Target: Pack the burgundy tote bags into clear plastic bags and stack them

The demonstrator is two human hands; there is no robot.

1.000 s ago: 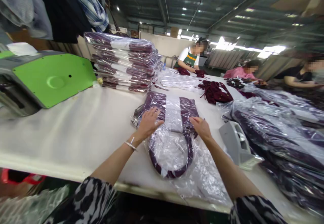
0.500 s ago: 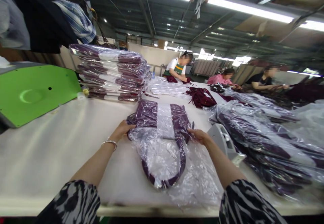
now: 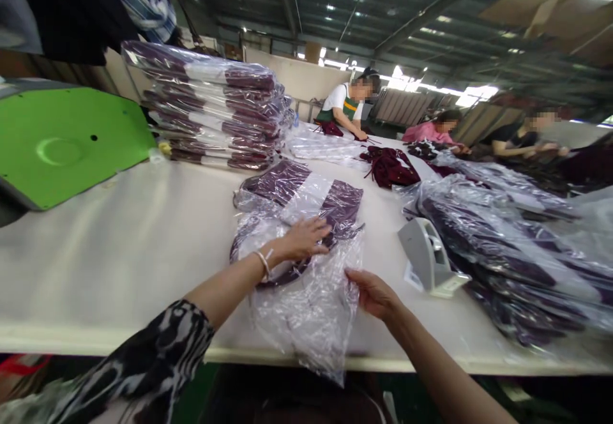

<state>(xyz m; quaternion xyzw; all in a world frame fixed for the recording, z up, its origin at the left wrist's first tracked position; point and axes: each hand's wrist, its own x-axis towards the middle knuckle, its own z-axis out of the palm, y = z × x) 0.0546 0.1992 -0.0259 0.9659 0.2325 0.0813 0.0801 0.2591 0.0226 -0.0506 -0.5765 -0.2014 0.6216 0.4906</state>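
Note:
A folded purple garment [image 3: 342,204] with a white band [image 3: 309,193] across it lies on the table in a clear plastic bag [image 3: 306,315]. The bag's loose end trails over the table's front edge. My left hand [image 3: 304,240] rests on the bagged garment, fingers stretched out and palm down. A curved purple strip of the garment runs partly under that hand and wrist. At the bag's right edge, my right hand [image 3: 373,291] pinches the plastic between thumb and fingers.
A stack of bagged garments [image 3: 211,111] stands behind left, beside a green machine cover [image 3: 71,146]. To the right are a grey tape dispenser [image 3: 431,258] and a pile of bagged purple garments [image 3: 498,258]. Several people work at the far side, near dark red garments [image 3: 390,167].
My left hand has let go of the garment's left side and moved right onto its middle. My right hand has come nearer, onto the plastic. The garment has turned slightly; the view has shifted.

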